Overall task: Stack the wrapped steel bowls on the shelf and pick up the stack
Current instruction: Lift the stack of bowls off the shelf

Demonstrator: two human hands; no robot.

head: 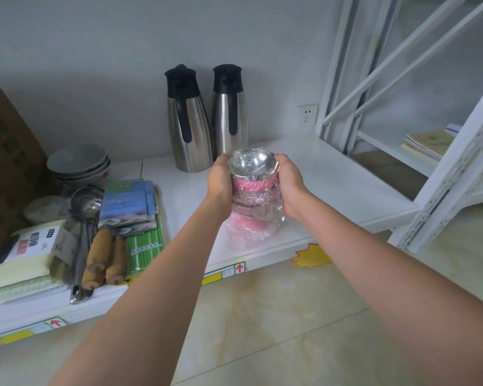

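Note:
A stack of plastic-wrapped steel bowls (253,196) with pink outsides stands upright over the white shelf (338,185), near its front edge. The top bowl's shiny inside faces up. My left hand (221,181) presses against the stack's left side and my right hand (289,182) against its right side, both around the upper bowls. Crumpled clear wrap covers the lower bowls. Whether the stack's bottom touches the shelf is hard to tell.
Two steel thermos jugs (188,121) stand just behind the stack. To the left lie ceramic bowls (78,162), a ladle (81,232), booklets (129,201), green straws (145,246) and sponges (28,254). A white rack frame (457,174) rises at the right.

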